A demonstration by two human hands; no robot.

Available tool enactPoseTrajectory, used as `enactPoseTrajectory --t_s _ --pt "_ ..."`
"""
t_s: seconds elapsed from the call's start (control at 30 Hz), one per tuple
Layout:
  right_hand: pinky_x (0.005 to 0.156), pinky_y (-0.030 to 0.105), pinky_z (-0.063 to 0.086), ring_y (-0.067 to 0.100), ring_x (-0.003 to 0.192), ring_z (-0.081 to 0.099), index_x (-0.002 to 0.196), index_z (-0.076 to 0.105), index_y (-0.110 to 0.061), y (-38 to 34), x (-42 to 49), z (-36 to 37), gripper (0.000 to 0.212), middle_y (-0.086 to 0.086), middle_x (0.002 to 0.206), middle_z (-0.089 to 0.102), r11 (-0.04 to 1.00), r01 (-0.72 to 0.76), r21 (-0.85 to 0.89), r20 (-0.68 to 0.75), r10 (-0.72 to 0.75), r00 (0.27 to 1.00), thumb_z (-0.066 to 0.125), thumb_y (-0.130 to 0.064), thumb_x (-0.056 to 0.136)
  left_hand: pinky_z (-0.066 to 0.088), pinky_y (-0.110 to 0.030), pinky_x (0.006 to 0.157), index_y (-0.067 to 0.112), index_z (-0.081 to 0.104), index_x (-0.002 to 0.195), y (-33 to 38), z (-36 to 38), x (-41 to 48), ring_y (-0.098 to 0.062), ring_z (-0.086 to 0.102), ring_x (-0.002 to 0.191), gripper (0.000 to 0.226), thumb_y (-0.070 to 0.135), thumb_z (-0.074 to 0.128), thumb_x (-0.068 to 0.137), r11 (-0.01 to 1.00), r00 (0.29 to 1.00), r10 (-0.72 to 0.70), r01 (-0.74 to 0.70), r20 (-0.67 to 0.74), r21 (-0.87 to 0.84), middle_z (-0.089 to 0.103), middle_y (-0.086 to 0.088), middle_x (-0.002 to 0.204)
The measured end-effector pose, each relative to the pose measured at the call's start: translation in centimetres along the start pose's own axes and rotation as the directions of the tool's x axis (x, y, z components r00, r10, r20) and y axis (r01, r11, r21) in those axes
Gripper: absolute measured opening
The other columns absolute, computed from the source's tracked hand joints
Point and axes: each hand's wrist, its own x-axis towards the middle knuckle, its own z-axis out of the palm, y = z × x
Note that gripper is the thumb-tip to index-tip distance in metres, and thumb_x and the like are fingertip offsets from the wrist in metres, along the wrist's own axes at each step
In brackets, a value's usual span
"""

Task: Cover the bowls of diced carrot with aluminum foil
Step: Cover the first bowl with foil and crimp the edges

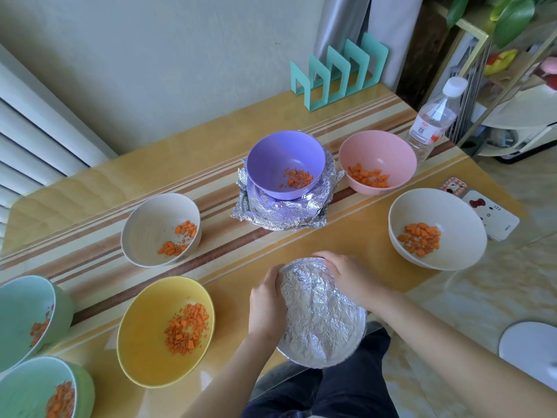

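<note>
We look down on a long striped table (pixel 211 164). At its near edge sits the covered bowl (pixel 325 333), its mouth sealed under crinkled foil (pixel 313 285), so its contents are hidden. Our left hand (pixel 265 303) cups its left side and our right hand (pixel 346 276) curls over the far rim. Both grip it, likely to press the foil snug.

Seven open bowls surround it:
- green bowl (pixel 18 306)
- second green bowl (pixel 27 387)
- yellow bowl (pixel 144 321)
- left beige bowl (pixel 150 224)
- purple bowl (pixel 286 152)
- pink bowl (pixel 376 146)
- right beige bowl (pixel 437 206)

The purple bowl stands on a crumpled foil pile (pixel 280 218) mid-table, probably weighing it down within reach. Each open bowl holds a small heap of diced carrot (pixel 187 330). We judge that seven bowls remain to be covered.
</note>
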Motion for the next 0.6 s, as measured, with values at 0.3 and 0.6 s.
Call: enactPoseTrajectory --t_s 0.3,0.6 --pt "0.049 0.010 0.038 -0.002 0.045 0.038 0.134 0.050 -0.017 1.0 0.5 0.8 0.042 0.009 0.097 0.068 0.997 -0.003 -0.076 -0.036 0.000 0.999 0.036 -0.001 0.099 0.033 -0.017 0.081 0.012 0.046 0.134 0.1 0.0 -0.9 -0.025 0.054 0.111 0.038 0.004 0.039 0.097 0.998 1.000 0.011 -0.011 -0.005 -0.064 0.061 -0.006 0.118" --pt "0.072 0.028 0.042 0.022 0.102 0.061 0.129 0.056 -0.023 -0.8 2.5 1.4 0.038 0.006 0.116 0.066 0.970 0.147 -0.194 0.077 -0.134 0.988 0.046 -0.006 0.097 0.036 -0.004 0.065 0.024 0.067 0.110 0.6 -0.7 1.3 -0.015 0.063 0.082 0.027 0.009 0.051 0.093 0.995 0.987 0.104 -0.104 0.124 -0.008 0.072 0.003 0.091"
